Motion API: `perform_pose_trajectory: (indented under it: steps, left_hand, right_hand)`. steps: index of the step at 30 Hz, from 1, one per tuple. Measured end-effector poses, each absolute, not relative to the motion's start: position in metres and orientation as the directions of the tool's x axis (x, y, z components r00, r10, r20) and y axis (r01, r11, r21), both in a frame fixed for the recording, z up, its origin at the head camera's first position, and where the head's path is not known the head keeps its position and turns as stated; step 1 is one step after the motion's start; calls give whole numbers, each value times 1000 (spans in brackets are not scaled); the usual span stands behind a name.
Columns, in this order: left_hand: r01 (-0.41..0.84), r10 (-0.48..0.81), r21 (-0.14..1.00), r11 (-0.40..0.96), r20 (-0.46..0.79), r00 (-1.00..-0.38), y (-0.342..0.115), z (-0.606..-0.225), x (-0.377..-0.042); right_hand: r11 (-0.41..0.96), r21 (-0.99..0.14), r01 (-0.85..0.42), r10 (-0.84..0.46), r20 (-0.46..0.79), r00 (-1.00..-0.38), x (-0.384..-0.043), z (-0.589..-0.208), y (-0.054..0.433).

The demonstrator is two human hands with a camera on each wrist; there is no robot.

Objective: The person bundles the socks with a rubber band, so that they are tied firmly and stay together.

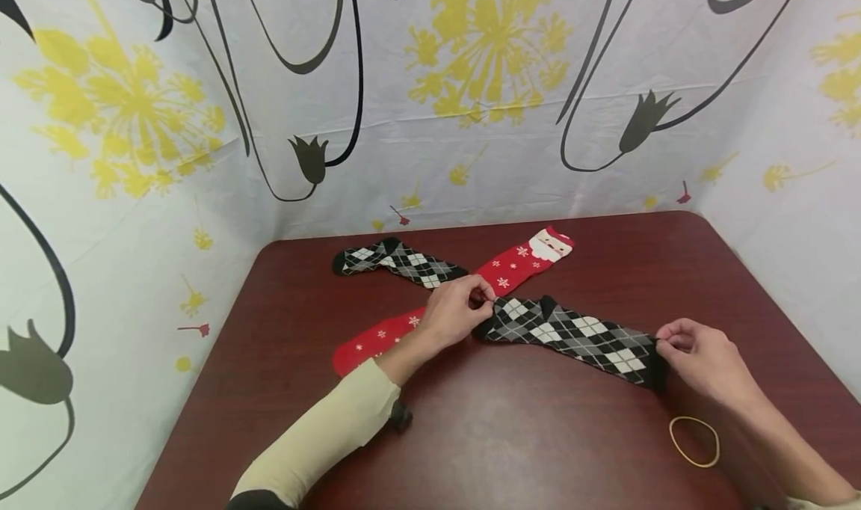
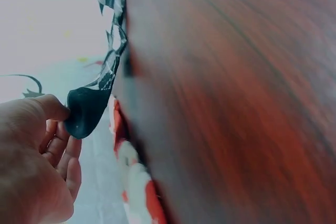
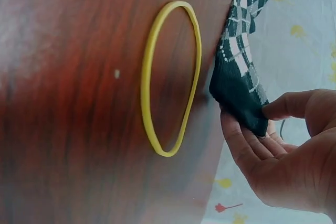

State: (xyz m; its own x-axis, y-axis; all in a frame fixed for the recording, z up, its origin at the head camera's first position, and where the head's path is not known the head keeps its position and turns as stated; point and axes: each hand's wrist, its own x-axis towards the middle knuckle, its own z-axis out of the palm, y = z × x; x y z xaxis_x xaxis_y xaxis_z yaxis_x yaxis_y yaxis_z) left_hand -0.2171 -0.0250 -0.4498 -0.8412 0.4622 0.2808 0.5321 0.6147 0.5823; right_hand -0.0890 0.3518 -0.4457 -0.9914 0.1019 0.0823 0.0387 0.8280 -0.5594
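Observation:
A black, grey and white argyle sock [image 1: 585,336] stretches between both hands, close over the table. My left hand [image 1: 456,309] pinches its black toe between thumb and fingers. At the black cuff, my right hand [image 1: 706,357] pinches the opposite end. Behind the left hand lies a second argyle sock [image 1: 417,265], its cuff near a red sock with a Santa face [image 1: 511,265]. Another red stretch of sock [image 1: 377,342] with snowflakes shows left of the left wrist, partly hidden by that hand and forearm. In the right wrist view the cuff [image 3: 236,93] sits between thumb and fingers.
A yellow rubber band [image 1: 696,441] lies on the brown wooden table [image 1: 538,435] near the right forearm. A small black object [image 1: 400,416] shows beside the left sleeve. Patterned cloth [image 1: 430,158] hangs behind the table and along both sides.

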Motion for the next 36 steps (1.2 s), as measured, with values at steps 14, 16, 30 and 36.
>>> perform_pose_trajectory:
  steps: [14,16,30,36]
  left_hand:
    - [539,445,701,466,340,-828,-49,-428,-204]
    - [516,439,715,471,318,-841,-56,-426,-200]
    - [388,358,679,623,194,-913,-109,-423,-178]
    - [343,350,687,641,137,-927,-132,-422,-166]
  right_hand:
    - [797,-604,10,86,97,-992,-88,-431,345]
    - [792,-611,6,76,89,-993,-88,-428,341]
    - [750,-659,-56,-12,72,-997,-98,-419,307]
    - [698,-710,-93,-59,72,-996,-105,-415,291]
